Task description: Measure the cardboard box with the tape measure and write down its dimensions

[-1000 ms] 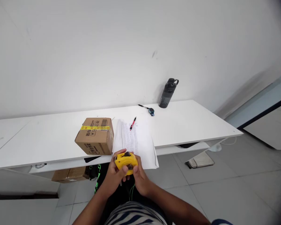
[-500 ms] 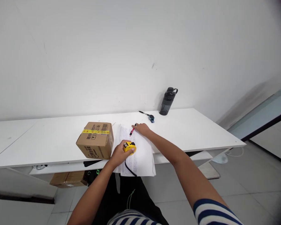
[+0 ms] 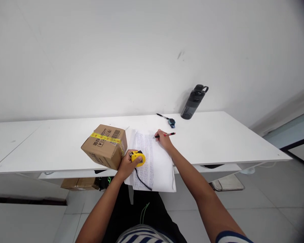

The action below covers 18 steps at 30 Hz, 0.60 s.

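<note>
- Tape measure point(image 3: 135, 158), yellow with black parts, sat in the left hand point(image 3: 127, 167); the fingers there were closed round it, with the thumb lying across its face.
- Black strap point(image 3: 142, 182) hung from the case and curved below those fingers, its end reaching the near part of the paper.
- Right hand point(image 3: 164, 140) gripped a red-and-black pen point(image 3: 170, 134) between its fingers; the dark end pointed left of the fingertips, low over the paper, and the red end stuck out to their right. Whether the tip touched the sheet could not be told.
- Paper point(image 3: 163, 172) with columns of dense markings lay beneath both sets of fingers, its near end jutting past the desk edge.
- Cardboard box point(image 3: 102, 157) stood just left of the left fingers, with a yellow printed strip point(image 3: 105, 137) across its top; contact between box and hand could not be made out.
- Watch point(image 3: 171, 123) lay beyond the right fingers, a second pen point(image 3: 162, 116) stretching to its left.
- Dark bottle point(image 3: 194, 102) stood farther off, beyond and to the right of the right fingers, near the wall.
- White desk point(image 3: 205, 141) spread out on both sides of the fingers.
</note>
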Each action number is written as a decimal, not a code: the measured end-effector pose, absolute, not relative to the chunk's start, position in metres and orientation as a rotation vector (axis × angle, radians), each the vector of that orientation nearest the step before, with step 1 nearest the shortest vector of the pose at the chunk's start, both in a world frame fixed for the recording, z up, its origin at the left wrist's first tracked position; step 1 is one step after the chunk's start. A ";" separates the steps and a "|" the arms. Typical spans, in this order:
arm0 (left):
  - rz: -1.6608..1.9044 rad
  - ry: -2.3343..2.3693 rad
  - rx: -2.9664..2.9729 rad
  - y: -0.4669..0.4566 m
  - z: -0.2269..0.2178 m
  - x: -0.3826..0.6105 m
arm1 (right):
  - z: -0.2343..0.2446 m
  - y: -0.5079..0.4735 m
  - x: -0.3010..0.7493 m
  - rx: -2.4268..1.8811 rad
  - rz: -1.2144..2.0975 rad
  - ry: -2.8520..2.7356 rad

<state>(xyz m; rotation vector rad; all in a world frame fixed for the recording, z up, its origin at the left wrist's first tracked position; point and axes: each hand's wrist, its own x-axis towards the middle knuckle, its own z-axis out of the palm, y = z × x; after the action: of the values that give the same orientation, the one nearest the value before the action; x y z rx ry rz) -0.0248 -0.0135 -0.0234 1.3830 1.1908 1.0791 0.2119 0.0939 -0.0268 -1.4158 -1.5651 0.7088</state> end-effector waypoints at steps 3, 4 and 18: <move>1.059 1.201 1.398 -0.013 -0.024 -0.026 | -0.027 0.096 0.213 -1.462 0.744 -1.496; 1.050 1.205 1.403 -0.013 -0.024 -0.025 | -0.027 0.096 0.213 -1.472 0.750 -1.483; 1.030 1.203 1.402 -0.014 -0.019 -0.024 | -0.024 0.094 0.213 -1.507 0.797 -1.442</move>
<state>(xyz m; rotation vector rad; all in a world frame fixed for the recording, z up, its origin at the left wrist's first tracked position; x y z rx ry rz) -0.0238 -0.0138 -0.0193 1.4020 1.2031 1.0295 0.2127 0.0937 -0.0242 -1.5069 -1.4423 0.7966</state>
